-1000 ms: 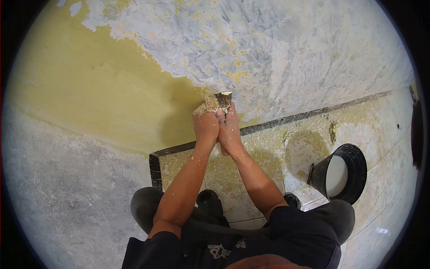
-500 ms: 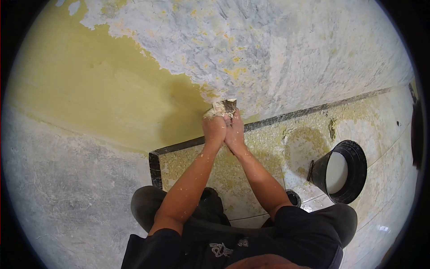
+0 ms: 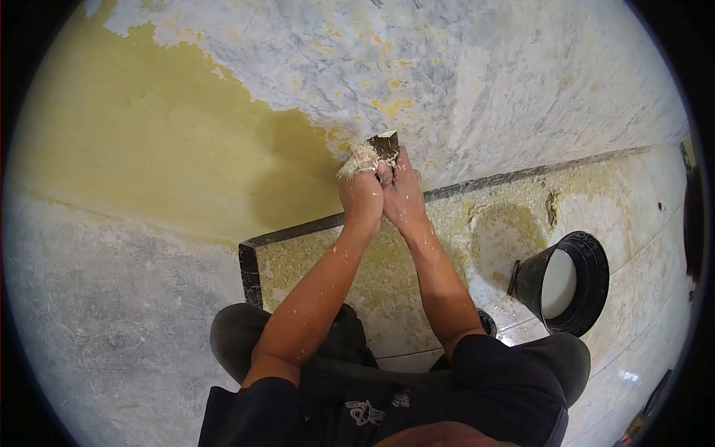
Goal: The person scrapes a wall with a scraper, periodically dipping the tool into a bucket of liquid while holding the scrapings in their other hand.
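Lower left of frame: grey, blotchy wall (image 3: 119, 313). Upper left: yellow paint (image 3: 186, 141) with a ragged edge, a shadow on it near the hands. Left of centre, a dark skirting (image 3: 249, 272) turns a corner, then runs up toward the right edge. Lower left of centre, a dark-trousered knee (image 3: 237, 335). Centre: left hand (image 3: 361, 197) closed, gripping the scraper, with crumbly pale flakes (image 3: 359, 161) heaped over its fingers. Scraper (image 3: 387, 144) just above centre, blade up at the ragged paint edge; can't tell if it touches the wall, handle mostly hidden by the hands. Right hand (image 3: 406, 195) right beside the left, touching it, also closed on the scraper. Both forearms flecked with bits. Below the skirting, floor (image 3: 395, 298) covered in yellowish flakes. Upper right: whitish, patchy wall (image 3: 521, 97). Right of centre, on the floor: black bucket (image 3: 533, 284) holding white liquid (image 3: 558, 284). Far right edge: dark object (image 3: 694, 208), unclear. Lower right corner: another object (image 3: 646, 414), too cut off to name.
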Demonstrator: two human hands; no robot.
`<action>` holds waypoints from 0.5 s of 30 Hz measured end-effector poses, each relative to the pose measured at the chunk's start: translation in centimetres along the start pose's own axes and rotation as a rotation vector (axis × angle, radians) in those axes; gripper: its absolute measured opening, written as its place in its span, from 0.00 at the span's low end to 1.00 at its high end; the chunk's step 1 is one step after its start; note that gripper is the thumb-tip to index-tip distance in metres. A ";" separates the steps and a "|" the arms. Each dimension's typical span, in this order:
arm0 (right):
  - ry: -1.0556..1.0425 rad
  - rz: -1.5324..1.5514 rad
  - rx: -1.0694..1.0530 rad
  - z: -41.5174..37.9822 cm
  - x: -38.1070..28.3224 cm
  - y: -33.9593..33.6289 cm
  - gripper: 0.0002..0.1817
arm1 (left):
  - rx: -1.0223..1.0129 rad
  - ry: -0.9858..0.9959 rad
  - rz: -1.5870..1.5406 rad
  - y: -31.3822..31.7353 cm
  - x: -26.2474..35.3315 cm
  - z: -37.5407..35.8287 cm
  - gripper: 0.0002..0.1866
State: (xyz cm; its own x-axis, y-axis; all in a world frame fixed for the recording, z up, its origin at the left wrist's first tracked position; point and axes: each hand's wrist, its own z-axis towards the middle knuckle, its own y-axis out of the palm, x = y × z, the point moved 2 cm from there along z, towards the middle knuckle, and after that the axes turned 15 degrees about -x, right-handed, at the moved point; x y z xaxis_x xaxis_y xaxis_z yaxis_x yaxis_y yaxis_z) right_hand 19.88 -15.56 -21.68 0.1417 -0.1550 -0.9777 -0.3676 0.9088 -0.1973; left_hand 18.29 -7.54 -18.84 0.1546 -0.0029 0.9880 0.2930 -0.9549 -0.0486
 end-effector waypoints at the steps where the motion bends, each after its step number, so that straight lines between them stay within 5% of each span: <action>1: -0.003 0.002 0.002 0.1 0.1 0.2 0.21 | -0.001 0.003 0.003 -0.2 -0.5 0.3 0.13; 4: -0.076 0.042 0.021 0.3 1.7 0.5 0.21 | 0.036 0.106 -0.024 -0.1 -3.4 1.3 0.14; 9: 0.036 -0.080 0.004 -0.3 3.2 -0.3 0.19 | -0.059 -0.086 -0.445 0.9 -5.1 1.5 0.13; 13: 0.015 -0.049 -0.068 -0.5 0.8 -1.2 0.20 | -0.055 -0.134 -0.470 0.7 -4.1 1.4 0.12; 15: -0.150 -0.037 -0.039 -0.5 1.0 -0.8 0.22 | 0.012 0.006 -0.346 0.7 -1.7 0.1 0.11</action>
State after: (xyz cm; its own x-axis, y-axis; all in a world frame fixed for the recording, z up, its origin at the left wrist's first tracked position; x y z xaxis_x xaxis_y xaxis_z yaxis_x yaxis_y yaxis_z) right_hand 19.88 -16.58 -22.51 0.2907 -0.1260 -0.9485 -0.3948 0.8872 -0.2388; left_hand 18.35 -8.13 -20.52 0.0384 0.3184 0.9472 0.3384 -0.8960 0.2875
